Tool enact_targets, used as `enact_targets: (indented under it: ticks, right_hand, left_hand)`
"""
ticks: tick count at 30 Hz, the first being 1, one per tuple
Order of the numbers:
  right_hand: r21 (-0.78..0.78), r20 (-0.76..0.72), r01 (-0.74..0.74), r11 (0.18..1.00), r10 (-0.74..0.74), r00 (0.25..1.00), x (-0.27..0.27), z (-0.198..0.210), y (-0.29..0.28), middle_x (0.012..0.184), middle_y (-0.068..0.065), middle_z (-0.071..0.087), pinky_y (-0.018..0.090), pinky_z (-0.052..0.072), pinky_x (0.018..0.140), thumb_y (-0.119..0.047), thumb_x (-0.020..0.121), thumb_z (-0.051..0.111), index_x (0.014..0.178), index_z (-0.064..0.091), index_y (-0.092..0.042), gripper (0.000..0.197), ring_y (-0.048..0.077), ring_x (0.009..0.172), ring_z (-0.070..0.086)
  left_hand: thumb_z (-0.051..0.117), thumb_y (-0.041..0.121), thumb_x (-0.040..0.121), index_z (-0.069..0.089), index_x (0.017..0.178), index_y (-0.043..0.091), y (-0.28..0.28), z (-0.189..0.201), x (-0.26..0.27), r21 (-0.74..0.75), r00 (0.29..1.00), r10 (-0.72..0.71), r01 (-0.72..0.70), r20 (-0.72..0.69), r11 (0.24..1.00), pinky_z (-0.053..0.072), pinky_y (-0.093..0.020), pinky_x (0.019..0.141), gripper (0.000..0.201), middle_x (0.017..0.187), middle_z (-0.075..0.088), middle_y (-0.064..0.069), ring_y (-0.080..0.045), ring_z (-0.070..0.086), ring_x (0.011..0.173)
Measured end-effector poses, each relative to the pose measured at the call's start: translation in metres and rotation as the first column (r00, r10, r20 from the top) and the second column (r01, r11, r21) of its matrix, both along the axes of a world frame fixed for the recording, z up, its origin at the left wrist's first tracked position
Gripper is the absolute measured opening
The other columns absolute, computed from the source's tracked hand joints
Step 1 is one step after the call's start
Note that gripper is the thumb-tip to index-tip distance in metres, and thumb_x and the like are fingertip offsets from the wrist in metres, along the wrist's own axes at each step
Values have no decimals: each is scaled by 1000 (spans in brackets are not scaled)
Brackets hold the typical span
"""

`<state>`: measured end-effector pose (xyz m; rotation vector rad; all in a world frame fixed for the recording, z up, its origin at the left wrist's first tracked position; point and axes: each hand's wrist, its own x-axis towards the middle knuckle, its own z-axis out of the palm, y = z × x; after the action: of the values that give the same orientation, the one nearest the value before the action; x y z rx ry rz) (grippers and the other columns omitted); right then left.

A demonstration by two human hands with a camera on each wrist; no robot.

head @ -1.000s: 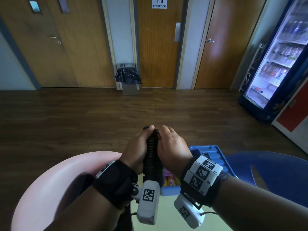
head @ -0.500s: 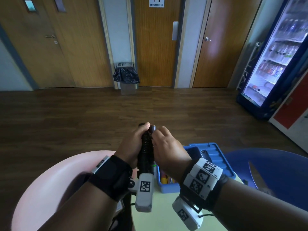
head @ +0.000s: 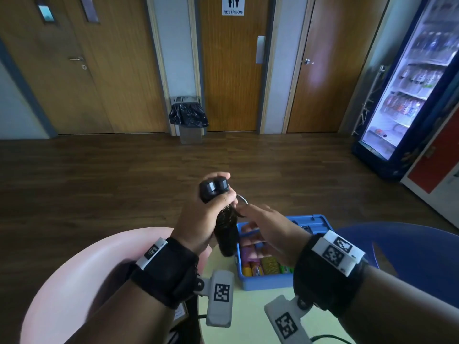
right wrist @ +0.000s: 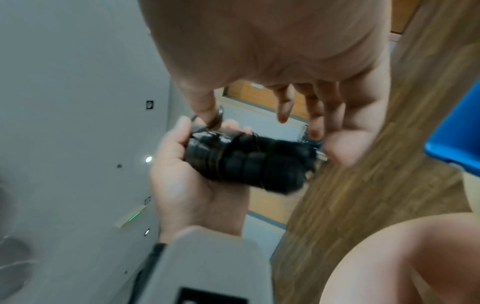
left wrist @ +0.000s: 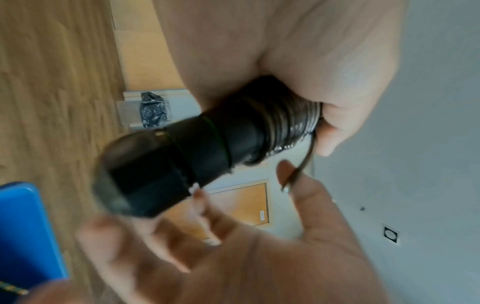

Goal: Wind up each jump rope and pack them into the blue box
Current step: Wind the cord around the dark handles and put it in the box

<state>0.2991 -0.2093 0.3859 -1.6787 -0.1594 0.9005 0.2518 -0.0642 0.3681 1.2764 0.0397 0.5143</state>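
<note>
Two black ribbed rope handles (head: pixel 215 190) bundled in left hand's (head: pixel 198 219) closed fist, steadying coils; right hand (head: pixel 267 228), fingers mostly spread, pinches thin cord end (left wrist: pixel 298 174) for tucking. Blue plastic box (head: pixel 267 278) waits below.

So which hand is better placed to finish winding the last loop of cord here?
Right. The right hand already has the loose cord end at its fingertips beside the wound black jump rope, while the left hand is fully occupied gripping the paired handles and the coils.
</note>
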Motion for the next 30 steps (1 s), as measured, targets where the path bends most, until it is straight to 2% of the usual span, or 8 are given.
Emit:
enact_targets:
  ticks: [3, 6, 9, 12, 17, 22, 25, 30]
  right_hand:
    - [67, -253, -18, 998, 35, 967, -1, -9, 0, 124, 17, 57, 48, 59, 75, -64, 65, 66, 123, 59, -20, 73, 35, 107, 62]
    - [306, -375, 100, 947, 23, 927, -4, -7, 2, 105, 17, 58, 46, 58, 78, -41, 89, 60, 107, 65, -7, 39, 34, 89, 65]
    - [363, -260, 271, 892, -183, 948, 4, -7, 0, 87, 12, 64, 36, 56, 79, -19, 94, 59, 96, 69, -5, 17, 23, 68, 63]
    - [266, 14, 293, 918, -308, 951, 14, -12, -9, 83, 4, 66, 29, 54, 66, -19, 88, 70, 96, 69, -11, 11, 16, 61, 57]
    - [90, 401, 267, 959, -281, 872, 26, -26, -30, 84, -3, 73, 29, 52, 63, -36, 63, 77, 99, 63, -22, 42, 13, 70, 67]
    - [96, 452, 170, 981, -195, 871, 46, -23, -57, 96, 0, 73, 26, 58, 70, -26, 66, 80, 108, 55, -18, 50, 8, 82, 70]
    - [167, 432, 177, 970, -234, 871, 60, -19, -77, 101, -1, 71, 27, 57, 78, -22, 59, 84, 110, 53, -19, 60, 9, 91, 69]
    - [255, 426, 209, 944, -304, 852, 80, -22, -120, 98, 0, 71, 43, 59, 85, -19, 54, 77, 107, 55, -21, 58, 15, 92, 70]
  left_hand:
    - [71, 25, 75, 60, 108, 22, -6, 7, 1, 143, 991, 56, -74, 124, 987, 50, -28, 83, 35, 91, 65, 4, -19, 62, 89]
    - [68, 31, 78, 59, 106, 28, -10, 5, 4, 134, 985, 70, -92, 158, 987, 45, -25, 86, 29, 99, 64, 4, -11, 60, 94]
    - [67, 25, 85, 63, 97, 28, -11, 3, 4, 115, 990, 60, -75, 128, 991, 47, -41, 93, 14, 106, 69, -3, -20, 62, 103]
    - [67, 15, 92, 65, 97, 20, -10, -4, 9, 221, 982, 181, -187, 46, 957, 51, -27, 88, 8, 105, 74, -4, -12, 68, 99]
    - [48, 32, 103, 67, 114, 20, -21, -20, 16, 500, 938, 345, -281, -37, 819, 42, -6, 87, 25, 110, 68, 10, 15, 58, 96]
    - [47, 20, 104, 62, 112, 15, -49, -14, 21, 573, 950, 300, -296, 92, 764, 40, -10, 72, 18, 79, 58, 23, 4, 54, 73]
    - [45, 14, 104, 59, 117, 9, -67, -4, 27, 642, 974, 194, -221, 114, 734, 40, -7, 75, 20, 85, 63, 31, 9, 58, 79]
    - [45, 25, 104, 59, 123, 24, -114, -4, 47, 573, 970, 229, -236, 86, 785, 47, -15, 80, 23, 103, 70, 6, -13, 62, 85]
